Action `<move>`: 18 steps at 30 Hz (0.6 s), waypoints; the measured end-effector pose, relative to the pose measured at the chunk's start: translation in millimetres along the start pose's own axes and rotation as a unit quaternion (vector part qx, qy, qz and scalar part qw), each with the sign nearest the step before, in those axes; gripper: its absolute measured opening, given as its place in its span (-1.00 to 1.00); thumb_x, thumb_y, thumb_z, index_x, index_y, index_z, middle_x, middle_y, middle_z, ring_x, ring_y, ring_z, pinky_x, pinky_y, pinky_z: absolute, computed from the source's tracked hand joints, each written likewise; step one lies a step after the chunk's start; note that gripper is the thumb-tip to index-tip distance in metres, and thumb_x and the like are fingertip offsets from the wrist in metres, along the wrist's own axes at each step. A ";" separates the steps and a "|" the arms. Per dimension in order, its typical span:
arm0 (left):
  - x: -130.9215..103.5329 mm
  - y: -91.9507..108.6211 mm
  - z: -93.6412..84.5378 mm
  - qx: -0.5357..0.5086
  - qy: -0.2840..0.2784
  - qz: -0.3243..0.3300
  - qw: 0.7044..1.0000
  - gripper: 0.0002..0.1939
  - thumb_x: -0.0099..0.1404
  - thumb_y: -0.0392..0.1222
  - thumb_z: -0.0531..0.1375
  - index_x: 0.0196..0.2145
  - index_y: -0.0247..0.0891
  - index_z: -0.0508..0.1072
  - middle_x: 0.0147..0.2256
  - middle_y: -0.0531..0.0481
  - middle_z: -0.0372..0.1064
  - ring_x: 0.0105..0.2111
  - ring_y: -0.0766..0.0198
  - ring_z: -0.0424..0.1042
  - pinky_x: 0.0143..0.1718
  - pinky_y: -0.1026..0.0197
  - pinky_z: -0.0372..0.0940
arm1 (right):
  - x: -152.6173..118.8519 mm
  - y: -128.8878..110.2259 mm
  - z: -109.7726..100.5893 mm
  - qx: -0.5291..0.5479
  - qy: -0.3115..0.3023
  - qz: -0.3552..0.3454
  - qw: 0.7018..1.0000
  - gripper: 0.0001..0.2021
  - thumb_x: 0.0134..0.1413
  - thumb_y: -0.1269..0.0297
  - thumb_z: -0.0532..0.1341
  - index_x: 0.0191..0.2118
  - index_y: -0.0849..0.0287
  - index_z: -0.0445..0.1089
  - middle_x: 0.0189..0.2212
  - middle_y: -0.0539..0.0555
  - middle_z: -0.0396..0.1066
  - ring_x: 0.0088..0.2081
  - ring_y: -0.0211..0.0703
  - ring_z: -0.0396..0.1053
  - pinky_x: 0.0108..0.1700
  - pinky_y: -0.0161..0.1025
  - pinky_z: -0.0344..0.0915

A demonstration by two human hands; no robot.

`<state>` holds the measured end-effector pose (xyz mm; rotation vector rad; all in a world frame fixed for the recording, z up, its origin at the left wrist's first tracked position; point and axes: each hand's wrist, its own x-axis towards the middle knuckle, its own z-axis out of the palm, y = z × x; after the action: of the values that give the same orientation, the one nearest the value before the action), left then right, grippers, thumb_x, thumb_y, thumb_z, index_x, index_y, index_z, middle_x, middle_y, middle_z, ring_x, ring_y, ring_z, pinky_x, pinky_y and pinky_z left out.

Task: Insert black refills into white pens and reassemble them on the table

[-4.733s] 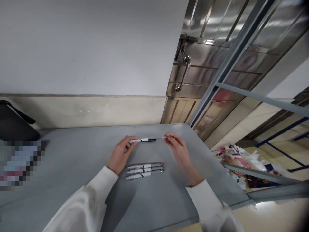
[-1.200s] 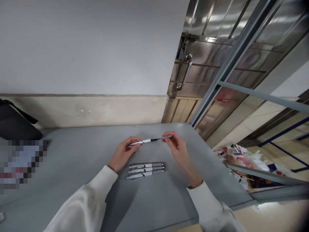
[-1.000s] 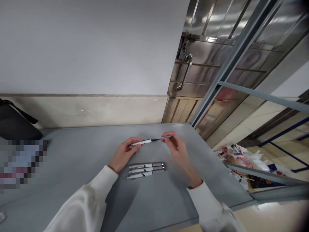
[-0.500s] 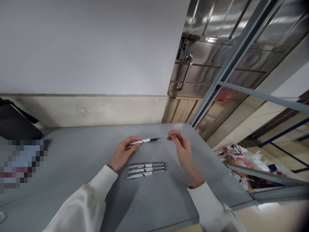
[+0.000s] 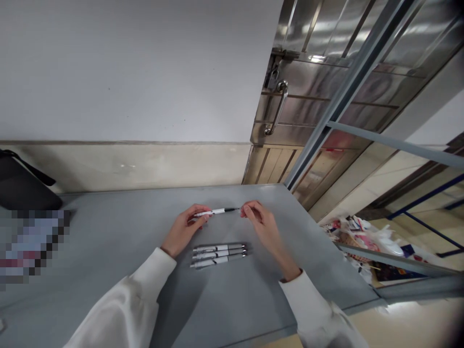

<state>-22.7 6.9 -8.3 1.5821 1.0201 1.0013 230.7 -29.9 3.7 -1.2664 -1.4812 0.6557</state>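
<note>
My left hand (image 5: 185, 228) pinches a white-barrelled pen (image 5: 215, 212) near its back end. The pen lies almost level above the table, its black front part and thin refill pointing right, without a tip cone. At the refill's end, my right hand (image 5: 258, 218) has its thumb and fingers closed on a small silvery piece (image 5: 239, 208). Mostly covered by the fingertips, this piece cannot be made out fully. Below the hands, three similar white pens (image 5: 219, 253) with silver tips rest side by side on the grey table (image 5: 126, 241).
A black case (image 5: 27, 183) with a strap stands at the back left, near a blurred-out item (image 5: 32, 241). Behind the table rises a wall (image 5: 145, 166). To the right are a metal door (image 5: 300, 82), a grey frame post (image 5: 326, 125) and bagged goods (image 5: 373, 237).
My right hand has moved left, bringing the small silvery piece up to the pen's refill tip. My left hand and its pen have stayed nearly still, as have the three pens on the table.
</note>
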 end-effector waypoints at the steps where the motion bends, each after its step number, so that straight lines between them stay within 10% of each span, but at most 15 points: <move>1: 0.1 0.1 0.0 0.000 0.001 0.001 1.000 -0.66 0.34 0.09 0.29 -0.09 -0.20 0.57 -0.09 -0.08 0.56 -0.16 0.12 0.52 -0.20 0.18 0.42 | -0.2 -0.8 0.1 0.004 -0.006 0.001 1.000 -0.68 0.39 -0.04 0.16 -0.30 0.05 0.46 -0.30 0.06 0.49 -0.22 -0.01 0.52 -0.07 -0.10 0.38; 18: 1.3 -1.4 -2.8 0.013 0.033 0.028 0.999 -0.68 0.35 0.08 0.29 -0.10 -0.19 0.58 -0.11 -0.05 0.54 -0.24 0.18 0.47 -0.26 0.22 0.38 | 4.6 4.3 -1.8 0.083 -0.023 0.053 0.995 -0.61 0.26 -0.18 0.22 -0.35 0.05 0.46 -0.37 0.09 0.53 -0.28 0.02 0.50 -0.10 -0.04 0.44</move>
<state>-25.1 9.1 -8.9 1.6162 1.0431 1.0898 234.4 -24.7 2.1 -1.2127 -1.3732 0.8649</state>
